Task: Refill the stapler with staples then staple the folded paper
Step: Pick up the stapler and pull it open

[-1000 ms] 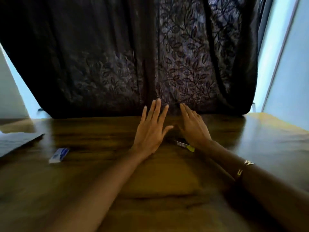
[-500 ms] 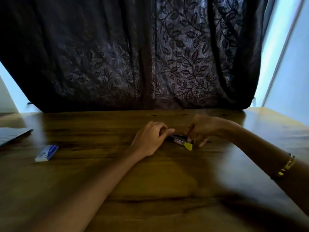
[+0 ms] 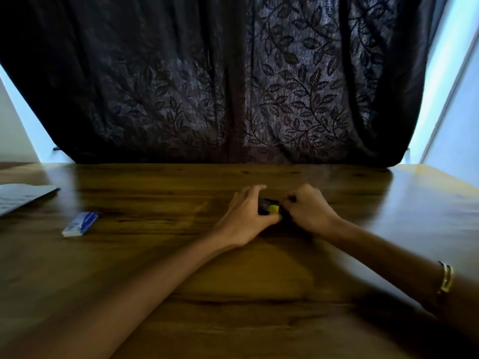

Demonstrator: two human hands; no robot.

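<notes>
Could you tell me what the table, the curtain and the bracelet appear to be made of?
Table: apparently wood with a glossy varnish; it shows grain and reflects the window light.
Curtain: dark woven fabric with a leaf pattern, hanging in folds.
Bracelet: seemingly gold-coloured metal, glinting; too small to be sure.

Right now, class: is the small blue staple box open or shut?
Shut, apparently: the staple box lies flat on the table, no flap raised, untouched, apart from both hands.
</notes>
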